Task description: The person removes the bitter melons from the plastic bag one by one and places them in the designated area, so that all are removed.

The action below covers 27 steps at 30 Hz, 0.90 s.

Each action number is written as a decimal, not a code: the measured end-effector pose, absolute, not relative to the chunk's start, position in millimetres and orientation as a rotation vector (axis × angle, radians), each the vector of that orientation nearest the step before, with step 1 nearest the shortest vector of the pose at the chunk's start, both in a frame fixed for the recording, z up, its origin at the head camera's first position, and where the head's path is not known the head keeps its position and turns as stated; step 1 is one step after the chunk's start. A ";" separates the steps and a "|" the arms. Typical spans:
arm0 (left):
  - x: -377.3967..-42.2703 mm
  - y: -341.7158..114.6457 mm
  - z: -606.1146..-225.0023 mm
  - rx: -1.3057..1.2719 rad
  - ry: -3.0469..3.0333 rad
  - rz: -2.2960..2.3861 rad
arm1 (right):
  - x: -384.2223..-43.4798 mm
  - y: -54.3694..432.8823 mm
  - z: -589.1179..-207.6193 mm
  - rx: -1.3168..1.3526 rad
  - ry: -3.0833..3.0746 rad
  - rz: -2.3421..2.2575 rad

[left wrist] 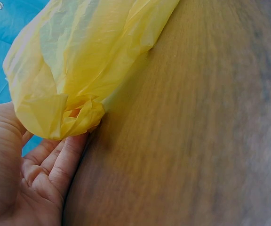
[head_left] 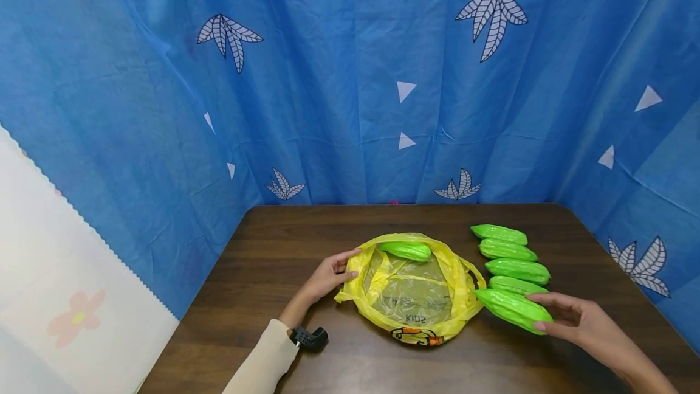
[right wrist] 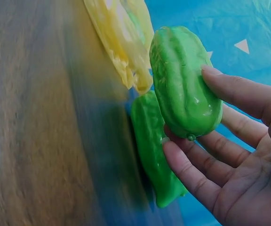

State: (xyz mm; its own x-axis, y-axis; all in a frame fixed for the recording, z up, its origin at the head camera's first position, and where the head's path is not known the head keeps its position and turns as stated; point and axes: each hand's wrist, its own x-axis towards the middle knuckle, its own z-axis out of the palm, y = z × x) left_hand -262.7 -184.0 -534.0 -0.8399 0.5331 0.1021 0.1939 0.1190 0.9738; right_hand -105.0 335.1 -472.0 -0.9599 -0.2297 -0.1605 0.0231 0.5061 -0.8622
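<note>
A yellow plastic bag (head_left: 465, 303) lies with its mouth spread wide on the table, and one green bitter gourd (head_left: 407, 251) is inside near its far rim. At the bag's left rim my left hand (head_left: 328, 275) holds the plastic between thumb and fingers; in the left wrist view the fingertips are partly hidden behind the bag (left wrist: 79, 61). My right hand (head_left: 582, 321) grips another bitter gourd (right wrist: 185, 80) by its blunt end, thumb on one side and fingers on the other. This gourd is raised, its pointed end close to the bag's right side.
Several more bitter gourds (head_left: 516, 270) lie in a row to the right of the bag, the nearest partly covered by the held one. The brown wooden table (head_left: 295, 230) ends at a blue patterned curtain (head_left: 328, 108). A black wrist device (head_left: 310, 339) sits on the left wrist.
</note>
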 end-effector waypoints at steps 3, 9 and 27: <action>-262.5 -184.1 -534.6 0.711 2.128 1.782 | -105.8 338.0 -472.7 -0.172 2.472 -1.412; -261.9 -184.1 -534.8 0.698 2.131 1.786 | -106.7 343.0 -474.0 -0.138 2.449 -1.360; -263.6 -183.9 -536.0 0.711 2.143 1.781 | -108.9 352.0 -481.5 -0.073 2.444 -1.340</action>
